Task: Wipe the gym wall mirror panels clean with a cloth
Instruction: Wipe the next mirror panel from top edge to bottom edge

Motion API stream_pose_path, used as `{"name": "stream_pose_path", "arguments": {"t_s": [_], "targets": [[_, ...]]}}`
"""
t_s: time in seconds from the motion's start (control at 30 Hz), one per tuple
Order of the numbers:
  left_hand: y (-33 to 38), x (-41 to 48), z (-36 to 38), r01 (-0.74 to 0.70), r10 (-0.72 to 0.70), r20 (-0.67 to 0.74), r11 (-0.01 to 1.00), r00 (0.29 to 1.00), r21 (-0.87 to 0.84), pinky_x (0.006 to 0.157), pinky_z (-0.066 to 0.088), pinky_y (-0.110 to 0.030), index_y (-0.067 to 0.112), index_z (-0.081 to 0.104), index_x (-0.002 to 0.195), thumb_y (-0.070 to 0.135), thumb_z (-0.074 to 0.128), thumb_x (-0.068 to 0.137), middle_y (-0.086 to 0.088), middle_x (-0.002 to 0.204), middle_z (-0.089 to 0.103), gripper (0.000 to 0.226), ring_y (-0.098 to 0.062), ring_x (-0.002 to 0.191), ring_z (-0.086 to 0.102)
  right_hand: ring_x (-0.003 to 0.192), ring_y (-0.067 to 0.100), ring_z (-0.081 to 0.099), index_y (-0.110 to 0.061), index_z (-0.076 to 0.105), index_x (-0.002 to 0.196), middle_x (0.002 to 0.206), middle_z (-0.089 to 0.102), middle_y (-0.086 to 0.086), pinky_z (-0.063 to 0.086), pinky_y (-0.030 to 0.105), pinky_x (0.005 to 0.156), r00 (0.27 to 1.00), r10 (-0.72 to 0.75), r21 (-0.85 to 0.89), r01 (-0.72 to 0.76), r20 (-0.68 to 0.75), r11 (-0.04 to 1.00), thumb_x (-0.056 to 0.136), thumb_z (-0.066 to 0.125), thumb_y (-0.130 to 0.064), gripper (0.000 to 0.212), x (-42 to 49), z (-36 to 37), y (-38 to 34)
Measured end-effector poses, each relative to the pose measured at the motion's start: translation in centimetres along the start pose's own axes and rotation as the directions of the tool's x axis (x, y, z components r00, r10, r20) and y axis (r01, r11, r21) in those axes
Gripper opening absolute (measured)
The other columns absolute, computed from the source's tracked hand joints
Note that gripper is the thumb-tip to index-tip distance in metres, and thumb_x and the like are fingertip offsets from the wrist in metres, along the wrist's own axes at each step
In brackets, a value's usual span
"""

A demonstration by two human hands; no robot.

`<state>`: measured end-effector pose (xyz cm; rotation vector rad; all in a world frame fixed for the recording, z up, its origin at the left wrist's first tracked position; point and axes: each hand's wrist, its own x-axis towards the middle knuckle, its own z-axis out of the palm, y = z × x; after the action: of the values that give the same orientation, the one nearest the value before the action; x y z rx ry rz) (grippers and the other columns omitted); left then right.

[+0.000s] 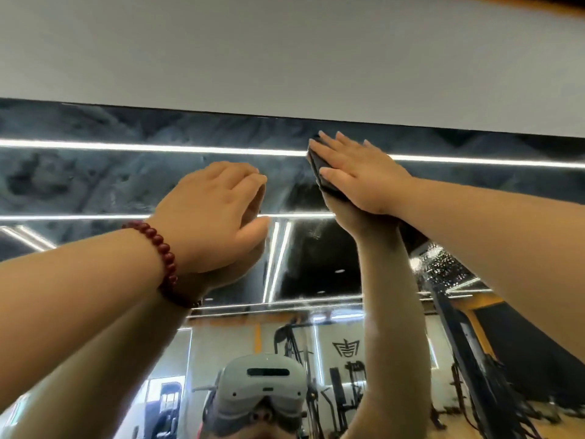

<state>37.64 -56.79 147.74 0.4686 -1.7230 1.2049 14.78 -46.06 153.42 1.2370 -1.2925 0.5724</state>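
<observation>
Head view | right hand (361, 175) fingers flat, pressing cloth (319, 167) on mirror (95, 185) | left hand (215, 217) fingers relaxed on glass

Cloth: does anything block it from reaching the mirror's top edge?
Nothing visible. The right hand presses the dark cloth flat on the mirror, just below its top edge; the left hand rests apart.

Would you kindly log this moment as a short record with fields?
setting: gym wall mirror, top edge under a pale wall
right hand: fingers flat, pressing a dark cloth on the glass near the top edge
left hand: open, resting on the glass, no cloth
left wrist: red bead bracelet
glass: hazy smears left of the cloth
</observation>
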Motion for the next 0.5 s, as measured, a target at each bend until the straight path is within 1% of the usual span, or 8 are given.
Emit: {"name": "stream_pose_path", "arguments": {"t_s": [0.03,0.1,0.17,0.2,0.23,0.33,0.4,0.5], "targets": [[-0.3,0.8,-0.2,0.000,0.000,0.005,1.000,1.000,-0.004,0.114,0.024,-0.037,0.019,0.032,0.151,0.066,0.006,0.076,-0.001,0.155,0.033,0.092,-0.020,0.140,0.029,0.153,0.015,-0.002,-0.030,0.006,0.158,0.166,0.000,-0.009,0.000,0.042,0.122,0.999,-0.038,-0.006,0.038,0.003,0.999,0.108,0.023,-0.035,0.053,0.2,-0.1,0.0],[-0.8,2.8,-0.3,0.011,-0.011,0.035,1.000,0.999,0.001,0.118,0.016,-0.034,0.019,0.020,0.156,0.066,0.006,0.078,0.001,0.161,0.022,0.092,-0.018,0.145,0.019,0.151,0.009,-0.004,-0.033,0.006,0.157,0.165,0.001,-0.011,-0.003,0.036,0.121,0.983,-0.180,-0.015,0.181,0.017,0.983,0.107,0.021,-0.039,0.053,-0.2,-0.1,0.2],[-1.2,5.0,-0.2,0.059,-0.059,0.047,0.998,0.997,-0.017,0.120,0.008,-0.033,0.020,0.010,0.158,0.063,0.013,0.091,0.004,0.165,0.010,0.079,-0.014,0.150,0.007,0.147,0.002,-0.005,-0.037,0.006,0.155,0.164,0.001,-0.015,-0.005,0.030,0.119,0.955,-0.297,-0.013,0.297,0.026,0.955,0.102,0.018,-0.043,0.055,-0.5,0.0,1.1],[-1.4,6.0,-0.1,0.086,-0.085,0.057,0.996,0.995,-0.025,0.121,0.006,-0.033,0.020,0.007,0.158,0.058,0.017,0.098,0.005,0.165,0.005,0.072,-0.012,0.151,0.003,0.148,0.001,-0.004,-0.038,0.007,0.155,0.164,0.003,-0.015,-0.005,0.029,0.119,0.957,-0.288,0.005,0.288,0.022,0.958,0.102,0.019,-0.043,0.055,-0.1,-0.1,2.1],[-1.6,6.8,0.0,0.100,-0.098,0.061,0.995,0.993,-0.027,0.121,0.005,-0.032,0.021,0.004,0.158,0.054,0.021,0.101,0.007,0.166,0.000,0.068,-0.011,0.151,0.000,0.149,0.003,-0.003,-0.036,0.009,0.156,0.164,0.004,-0.015,-0.004,0.030,0.119,0.973,-0.232,0.031,0.231,0.007,0.972,0.104,0.021,-0.040,0.053,0.8,-0.4,3.2],[-2.1,7.9,0.7,0.094,-0.094,0.063,0.996,0.994,0.000,0.120,-0.001,-0.028,0.023,-0.004,0.158,0.056,0.017,0.102,0.010,0.165,-0.010,0.068,-0.007,0.151,-0.007,0.152,0.012,0.002,-0.030,0.010,0.158,0.165,0.005,-0.011,0.002,0.034,0.120,0.999,-0.023,0.047,0.024,-0.032,0.999,0.109,0.024,-0.030,0.051,4.5,-1.3,5.2],[-2.2,7.7,0.9,0.091,-0.090,0.085,0.996,0.992,-0.008,0.119,-0.002,-0.027,0.024,-0.006,0.157,0.064,0.007,0.093,0.012,0.164,-0.012,0.076,-0.006,0.150,-0.008,0.153,0.014,0.003,-0.030,0.010,0.158,0.166,0.005,-0.011,0.003,0.036,0.120,0.999,-0.037,0.014,0.037,-0.036,0.999,0.109,0.024,-0.028,0.051,6.1,-1.4,4.5],[-2.4,7.6,0.9,0.065,-0.064,0.104,0.998,0.992,-0.008,0.121,-0.001,-0.028,0.023,-0.007,0.157,0.064,0.004,0.081,0.011,0.164,-0.013,0.087,-0.006,0.150,-0.009,0.152,0.010,-0.001,-0.034,0.008,0.157,0.165,0.002,-0.013,-0.001,0.032,0.120,0.978,-0.208,-0.029,0.208,-0.009,0.978,0.107,0.021,-0.038,0.052,5.0,-0.8,2.7]]}}
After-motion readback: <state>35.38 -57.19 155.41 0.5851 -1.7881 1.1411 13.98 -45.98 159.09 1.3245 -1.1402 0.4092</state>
